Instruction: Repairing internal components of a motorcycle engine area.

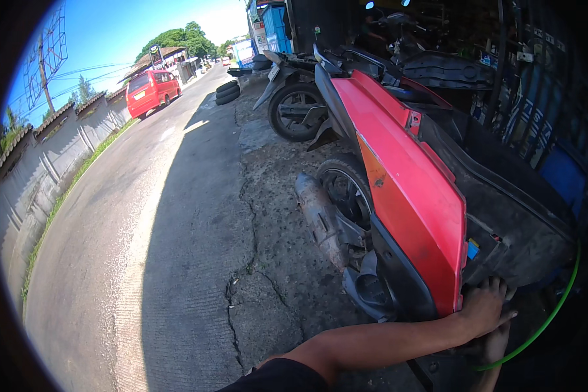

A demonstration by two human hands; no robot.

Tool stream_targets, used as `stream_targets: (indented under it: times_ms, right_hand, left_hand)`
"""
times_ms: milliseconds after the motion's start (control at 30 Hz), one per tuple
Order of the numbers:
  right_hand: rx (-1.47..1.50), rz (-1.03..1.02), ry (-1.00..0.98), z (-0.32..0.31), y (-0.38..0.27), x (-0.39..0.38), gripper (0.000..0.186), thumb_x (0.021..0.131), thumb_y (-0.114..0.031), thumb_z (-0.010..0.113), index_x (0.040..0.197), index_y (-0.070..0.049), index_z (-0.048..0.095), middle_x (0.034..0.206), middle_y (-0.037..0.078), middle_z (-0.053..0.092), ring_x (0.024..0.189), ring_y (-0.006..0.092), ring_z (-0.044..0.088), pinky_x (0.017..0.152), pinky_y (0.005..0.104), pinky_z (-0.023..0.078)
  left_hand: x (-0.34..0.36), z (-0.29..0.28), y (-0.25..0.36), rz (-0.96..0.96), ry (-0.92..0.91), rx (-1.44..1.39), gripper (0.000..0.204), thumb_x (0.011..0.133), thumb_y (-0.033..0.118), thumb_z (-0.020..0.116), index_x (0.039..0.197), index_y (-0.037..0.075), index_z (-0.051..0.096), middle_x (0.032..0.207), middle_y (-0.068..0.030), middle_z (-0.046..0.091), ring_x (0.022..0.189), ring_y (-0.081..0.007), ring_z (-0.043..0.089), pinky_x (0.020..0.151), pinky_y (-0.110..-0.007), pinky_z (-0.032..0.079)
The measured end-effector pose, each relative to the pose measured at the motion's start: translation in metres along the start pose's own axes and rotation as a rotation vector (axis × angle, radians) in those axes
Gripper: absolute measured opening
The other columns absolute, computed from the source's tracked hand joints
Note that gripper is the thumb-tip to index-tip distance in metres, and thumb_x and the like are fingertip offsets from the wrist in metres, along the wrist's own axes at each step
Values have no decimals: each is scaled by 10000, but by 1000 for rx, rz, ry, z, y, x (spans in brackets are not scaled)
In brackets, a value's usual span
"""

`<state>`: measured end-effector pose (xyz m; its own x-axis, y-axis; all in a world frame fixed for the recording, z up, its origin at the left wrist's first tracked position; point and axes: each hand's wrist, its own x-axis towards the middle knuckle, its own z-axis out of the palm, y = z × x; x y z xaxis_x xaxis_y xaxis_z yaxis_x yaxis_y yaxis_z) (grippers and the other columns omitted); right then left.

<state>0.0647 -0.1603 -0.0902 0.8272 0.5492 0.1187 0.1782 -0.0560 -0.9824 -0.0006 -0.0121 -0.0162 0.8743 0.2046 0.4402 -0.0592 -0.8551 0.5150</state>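
Observation:
A scooter with a red body panel (405, 196) and black trim stands at my right, with a rusty muffler (317, 219) beside its rear wheel (343, 189). My left hand (482, 307) reaches across to the dark floorboard area (516, 242) below the red panel, resting there with fingers apart and slightly bent. My right hand (495, 343) is just below the left and mostly hidden by it and shadow; its grip is unclear. A small blue object (473, 248) sits on the dark part above my hands. A green hose or cable (549, 315) curves down past their right.
Another scooter (287, 108) stands farther along the cracked pavement, near stacked tires (227, 93). A shaded workshop front (464, 39) with a dim figure (372, 32) is behind. At left, a road (104, 215) runs beside a wall (42, 173), with a red van (147, 95) on it.

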Motion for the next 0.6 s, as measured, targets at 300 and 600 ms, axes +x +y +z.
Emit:
stream_targets:
  times_ms: [300, 600]
  right_hand:
    - [-505, -131, 16, -69, 27, 62, 234, 851, -156, 604, 993, 29, 587, 994, 133, 619, 930, 206, 560, 788, 373, 476]
    - [-573, 156, 26, 11, -40, -1, 468, 925, -276, 562, 1209, 94, 517, 1134, 220, 633, 1022, 262, 596, 857, 415, 464]
  left_hand:
    - [6, -14, 4, -57, -147, -14, 658, 871, 548, 572, 1115, -63, 593, 1079, -201, 597, 1042, -301, 579, 789, -386, 520]
    - [8, -8, 0, -35, -156, 36, 629, 870, 576, 553, 1237, 66, 573, 1154, -167, 573, 1019, -295, 568, 776, -407, 514]
